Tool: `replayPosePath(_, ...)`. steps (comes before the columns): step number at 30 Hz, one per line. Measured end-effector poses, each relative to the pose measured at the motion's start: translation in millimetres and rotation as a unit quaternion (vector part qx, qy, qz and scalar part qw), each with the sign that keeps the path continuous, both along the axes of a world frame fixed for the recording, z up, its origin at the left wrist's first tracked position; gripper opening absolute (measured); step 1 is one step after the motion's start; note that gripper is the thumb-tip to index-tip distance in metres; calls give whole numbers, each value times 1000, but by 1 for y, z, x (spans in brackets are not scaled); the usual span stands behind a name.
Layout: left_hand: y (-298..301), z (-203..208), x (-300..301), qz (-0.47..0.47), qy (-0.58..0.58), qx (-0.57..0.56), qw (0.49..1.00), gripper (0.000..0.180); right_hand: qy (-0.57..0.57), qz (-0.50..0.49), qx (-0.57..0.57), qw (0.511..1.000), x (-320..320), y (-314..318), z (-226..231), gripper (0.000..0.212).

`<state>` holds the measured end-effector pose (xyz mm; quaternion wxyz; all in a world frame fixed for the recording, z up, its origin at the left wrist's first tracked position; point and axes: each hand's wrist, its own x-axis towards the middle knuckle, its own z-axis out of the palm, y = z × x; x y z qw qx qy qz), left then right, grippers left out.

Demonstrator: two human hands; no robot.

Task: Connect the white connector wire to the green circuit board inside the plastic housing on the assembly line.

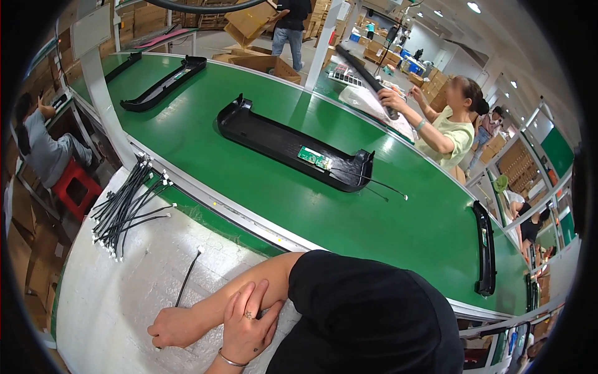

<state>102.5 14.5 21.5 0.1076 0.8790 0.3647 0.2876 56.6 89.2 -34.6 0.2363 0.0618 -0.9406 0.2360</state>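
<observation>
**Hands Resting at the Bench, One Cable Under the Fist**

We are viewing the scene through a fisheye lens, so the conveyor edges are bending toward the rim and the corners are falling into black. A dark sleeve [367,311] is filling the lower centre and hiding the shoulder and much of the bench edge behind it. The wrist of the right hand [248,327] is running off the lower edge, just past a thin bracelet.

We are seeing a forearm lying across the white bench top [112,299], ending in the left hand [177,325]. This hand is curling loosely into a fist, knuckles up; we cannot tell whether its fingers are pinching anything, because the palm side is hidden. The right hand is lying flat and relaxed over that forearm, fingers spread, gripping nothing.

A single black cable [188,277] is lying on the bench, its white-tipped far end pointing away from us and its near end disappearing at the left hand; contact there is hard to make out. A bundle of similar cables [124,206] is fanning out well apart, further up the bench to the left.

Beyond the bench, a long black housing [274,143] carrying a small green circuit board [314,158] is sitting on the green conveyor belt [349,218]. Across the belt, another person [451,128] is handling a long part.
</observation>
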Motion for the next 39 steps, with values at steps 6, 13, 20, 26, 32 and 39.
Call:
replayPosePath(6, 3, 1, -1, -6, -3, -2, 1000, 31, 5, -2, -6, 1000, -1, 1, 0, 11)
replayPosePath(13, 1, 3, 2, -9, -9, -4, 1000, 30, -20, 8, 17, 1000, 4, 1, 6, 11)
replayPosePath(20, 2, 2, 1, 10, -28, -6, 1000, 30, -25, 24, 19, 999, 3, -1, 2, 12)
replayPosePath(26, 8, -7, -4, -26, -104, 28, 994, 25, -53, -57, 79, 994, 8, 5, 3, 16)
replayPosePath(32, 11, -16, -16, -4, -184, 76, 980, 26, -32, -143, 193, 970, 31, 65, 65, 21)
replayPosePath(39, 11, -30, -16, 39, -246, -64, 966, 37, -177, -410, 266, 854, 81, 206, 131, 12)
